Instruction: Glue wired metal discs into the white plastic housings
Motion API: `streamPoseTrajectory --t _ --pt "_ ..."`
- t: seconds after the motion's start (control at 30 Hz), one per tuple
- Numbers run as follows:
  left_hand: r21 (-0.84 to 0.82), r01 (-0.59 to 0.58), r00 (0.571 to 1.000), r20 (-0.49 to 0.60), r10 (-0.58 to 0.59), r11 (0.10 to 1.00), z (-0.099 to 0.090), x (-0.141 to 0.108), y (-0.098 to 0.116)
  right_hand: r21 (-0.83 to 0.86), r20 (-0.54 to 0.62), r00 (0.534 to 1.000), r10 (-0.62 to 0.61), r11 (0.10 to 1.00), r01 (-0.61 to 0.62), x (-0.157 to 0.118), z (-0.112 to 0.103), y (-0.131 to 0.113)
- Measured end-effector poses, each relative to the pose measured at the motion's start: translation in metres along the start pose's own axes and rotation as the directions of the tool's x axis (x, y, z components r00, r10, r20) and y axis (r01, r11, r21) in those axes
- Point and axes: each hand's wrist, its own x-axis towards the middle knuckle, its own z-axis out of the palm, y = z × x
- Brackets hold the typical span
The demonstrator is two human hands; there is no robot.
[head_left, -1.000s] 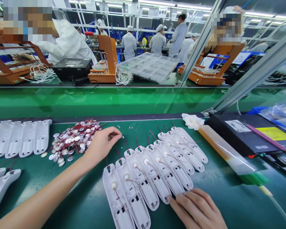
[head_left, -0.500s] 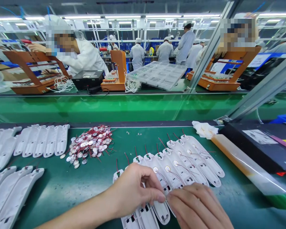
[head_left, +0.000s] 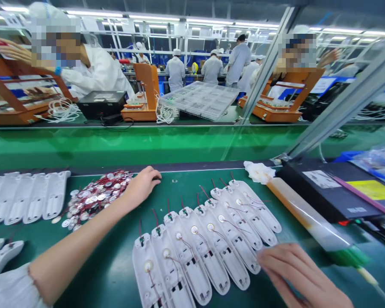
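My left hand (head_left: pixel 143 185) is stretched out to the table's far side, just right of a pile of round metal discs with red wires (head_left: pixel 98 197). Its fingers are loosely bent, with a small gap at the tips and nothing visible between them. Slightly blurred, my right hand (head_left: pixel 303 273) is at the lower right end of a row of white plastic shells (head_left: pixel 220 248). Its fingers are pressed together; whatever they hold is hidden. Each shell lies hollow side up, most showing a disc with thin wires inside and a red wire at the top.
More white shells (head_left: pixel 35 196) lie at the left. On the right are a glue-like tube with amber contents (head_left: pixel 300 205), a crumpled white tissue (head_left: pixel 259 172) and a black box (head_left: pixel 321 184). Beyond the green divider (head_left: pixel 115 143), co-workers sit by orange fixtures (head_left: pixel 141 92).
My left hand has left the shells and moved up and left, beside the disc pile. My right hand has shifted slightly right. The view has turned, so the scene sits farther left.
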Motion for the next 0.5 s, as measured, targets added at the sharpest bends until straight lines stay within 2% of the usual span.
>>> streamPoseTrajectory --t 0.13,0.23,0.4,0.5 --pt "0.016 -0.043 0.999 -0.023 0.043 0.999 0.004 0.001 -0.008 0.038 -0.091 0.996 -0.017 0.999 0.02 -0.009 0.007 -0.004" --pt "0.007 -0.047 0.998 -0.043 0.047 0.999 0.003 -0.001 -0.005 0.022 -0.053 0.998 -0.013 1.0 0.014 -0.009 0.012 -0.01" --pt "-0.048 0.003 0.995 -0.099 -0.008 0.999 -0.004 -0.008 0.009 0.001 -0.068 0.998 0.009 1.0 -0.009 -0.006 0.014 -0.018" --pt "-0.184 0.073 0.993 -0.082 -0.09 0.98 -0.011 -0.013 0.023 -0.024 -0.069 0.996 -0.06 0.998 0.059 -0.007 0.014 -0.02"
